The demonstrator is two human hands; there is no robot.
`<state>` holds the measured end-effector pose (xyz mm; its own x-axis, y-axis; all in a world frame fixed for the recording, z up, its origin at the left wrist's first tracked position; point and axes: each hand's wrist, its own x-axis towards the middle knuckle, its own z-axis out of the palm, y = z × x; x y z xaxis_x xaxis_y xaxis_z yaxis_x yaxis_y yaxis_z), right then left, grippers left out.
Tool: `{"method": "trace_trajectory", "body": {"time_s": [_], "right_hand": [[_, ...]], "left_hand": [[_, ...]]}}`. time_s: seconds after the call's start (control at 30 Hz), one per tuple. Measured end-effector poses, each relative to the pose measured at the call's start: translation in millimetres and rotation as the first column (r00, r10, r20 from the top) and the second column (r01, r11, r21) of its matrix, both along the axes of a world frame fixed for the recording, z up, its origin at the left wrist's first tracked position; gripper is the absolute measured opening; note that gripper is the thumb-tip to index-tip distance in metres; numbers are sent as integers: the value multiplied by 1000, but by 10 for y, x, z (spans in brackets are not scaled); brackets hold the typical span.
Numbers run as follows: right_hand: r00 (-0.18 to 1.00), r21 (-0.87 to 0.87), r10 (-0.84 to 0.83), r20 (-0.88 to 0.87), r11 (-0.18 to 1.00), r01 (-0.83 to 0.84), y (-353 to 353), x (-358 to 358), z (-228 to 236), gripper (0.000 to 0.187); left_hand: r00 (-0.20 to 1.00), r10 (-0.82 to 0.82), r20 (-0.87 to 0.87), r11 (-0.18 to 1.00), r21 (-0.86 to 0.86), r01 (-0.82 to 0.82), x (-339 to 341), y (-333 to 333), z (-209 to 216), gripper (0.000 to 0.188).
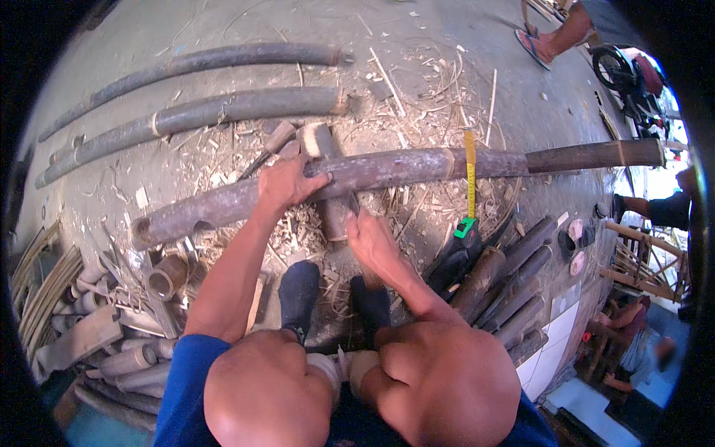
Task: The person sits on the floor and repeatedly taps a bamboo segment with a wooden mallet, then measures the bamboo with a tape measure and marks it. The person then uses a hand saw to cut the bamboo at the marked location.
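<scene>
A long brown bamboo pole (pixel 395 170) lies across in front of me, with a notch cut near its left end. My left hand (pixel 287 182) is closed over it, thumb along the near side. My right hand (pixel 370 237) is closed around what looks like a knife (pixel 371 279) with a wooden handle. Its narrow blade points up to the pole's near side, though I cannot tell if it touches. Under the pole, crosswise, lies a short thick bamboo piece (pixel 328 217). A wooden-handled tool (pixel 277 138) rests just beyond my left hand.
A tape measure (pixel 467 228) has its yellow tape across the pole. Two grey bamboo poles (pixel 246 106) lie beyond, among shavings. Offcuts (pixel 126 361) pile at left; cut bamboo lengths (pixel 514 261) lie at right. Another person's foot (pixel 538 48) is at the far right, near a motorbike (pixel 631 74).
</scene>
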<state>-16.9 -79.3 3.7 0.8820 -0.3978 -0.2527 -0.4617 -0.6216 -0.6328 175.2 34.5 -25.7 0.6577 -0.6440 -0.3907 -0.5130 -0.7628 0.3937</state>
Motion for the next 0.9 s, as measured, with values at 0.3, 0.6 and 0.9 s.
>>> {"method": "trace_trajectory", "body": {"time_s": [0.3,0.6,0.9], "right_hand": [[999,31,-23,-46,999,24,-3,204,-105,38],[996,69,-71,-56,995,75,63,-135,-11,38],[998,35,-56,-27,998,57,-21,124,-67,37]], "left_hand": [[1000,-11,-12,1000,-1,11,-16,44,-55,80],[992,-87,90,996,6,87,-140,42,58,103],[998,-57,23,998,39,56,-142,-10,154,108]]}}
